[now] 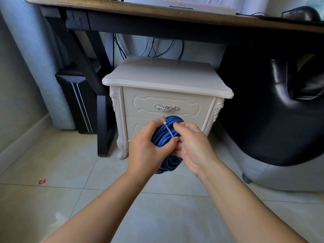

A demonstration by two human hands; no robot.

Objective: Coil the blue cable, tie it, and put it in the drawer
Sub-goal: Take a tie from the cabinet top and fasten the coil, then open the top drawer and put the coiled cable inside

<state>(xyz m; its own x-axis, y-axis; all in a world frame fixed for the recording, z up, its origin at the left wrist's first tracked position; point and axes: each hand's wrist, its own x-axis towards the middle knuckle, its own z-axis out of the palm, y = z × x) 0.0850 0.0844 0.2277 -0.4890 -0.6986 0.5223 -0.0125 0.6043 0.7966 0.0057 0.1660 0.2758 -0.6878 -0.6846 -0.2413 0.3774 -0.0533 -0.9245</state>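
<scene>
Left hand (149,146) gripped the coiled cable (164,135); right hand (192,146) pinched the tie (169,130) around it, near the closed drawer (166,102).

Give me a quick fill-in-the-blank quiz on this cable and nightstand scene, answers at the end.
1. The left hand and right hand hold a coiled cable coloured ____.
2. The zip tie across the coil is ____.
3. The top drawer of the nightstand is ____.
4. The scrap on the floor is ____.
Answers: blue; white; closed; red.
</scene>
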